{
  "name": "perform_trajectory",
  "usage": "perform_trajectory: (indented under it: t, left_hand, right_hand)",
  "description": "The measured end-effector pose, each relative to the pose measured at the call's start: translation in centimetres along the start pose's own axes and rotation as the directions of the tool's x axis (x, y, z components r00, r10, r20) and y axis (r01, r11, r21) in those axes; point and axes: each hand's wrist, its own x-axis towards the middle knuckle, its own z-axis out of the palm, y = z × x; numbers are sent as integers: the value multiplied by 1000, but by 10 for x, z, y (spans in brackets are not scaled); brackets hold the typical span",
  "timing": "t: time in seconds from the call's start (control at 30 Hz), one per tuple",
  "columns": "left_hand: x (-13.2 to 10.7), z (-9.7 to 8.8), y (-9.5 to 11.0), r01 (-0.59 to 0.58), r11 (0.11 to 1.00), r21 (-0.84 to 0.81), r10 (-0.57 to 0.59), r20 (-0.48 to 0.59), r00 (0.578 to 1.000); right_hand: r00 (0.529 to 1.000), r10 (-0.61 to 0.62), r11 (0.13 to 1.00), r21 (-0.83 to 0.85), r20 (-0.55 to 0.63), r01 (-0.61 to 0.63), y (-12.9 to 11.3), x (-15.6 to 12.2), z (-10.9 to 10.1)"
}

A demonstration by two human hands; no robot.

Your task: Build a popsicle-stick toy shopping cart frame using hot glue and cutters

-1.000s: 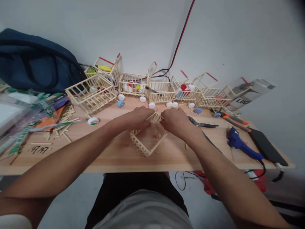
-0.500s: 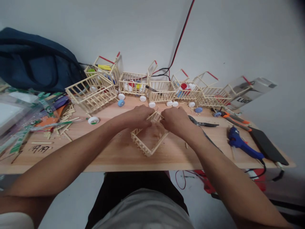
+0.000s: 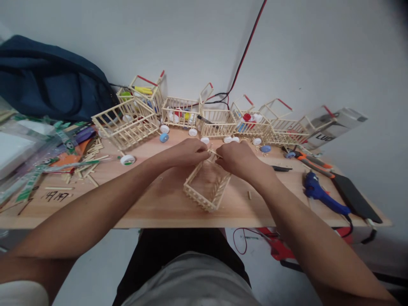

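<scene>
A small open basket of wooden sticks [image 3: 207, 189] lies in the middle of the wooden table [image 3: 153, 208]. My left hand [image 3: 185, 151] and my right hand [image 3: 234, 158] meet at its far end. Both have their fingers pinched on a thin wooden stick [image 3: 212, 152] held across the basket's far rim. My forearms reach in from the near left and near right.
A row of finished stick carts [image 3: 216, 119] with bottle-cap wheels lines the wall. A larger stick basket [image 3: 126, 123], loose sticks and packets lie left, below a dark blue bag [image 3: 47, 85]. A blue glue gun [image 3: 321, 195], pliers [image 3: 307, 159] and scissors [image 3: 280, 168] lie right.
The stick basket has turned and shifted a little to the right, its long side now pointing more toward me. Both hands stay together at its far end.
</scene>
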Motion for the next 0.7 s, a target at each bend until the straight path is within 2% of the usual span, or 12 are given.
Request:
perform_trajectory:
  t: [0.23,0.7]
  left_hand:
    - [0,3,3,37,999,15,-37,-22,999]
    - [-1,4,8,55,997,49,-53,-47,997]
  right_hand:
    - [999,-48,998,-32,0,48,3,-1,-6]
    - [997,-77,994,-83,-25,75,7,3,4]
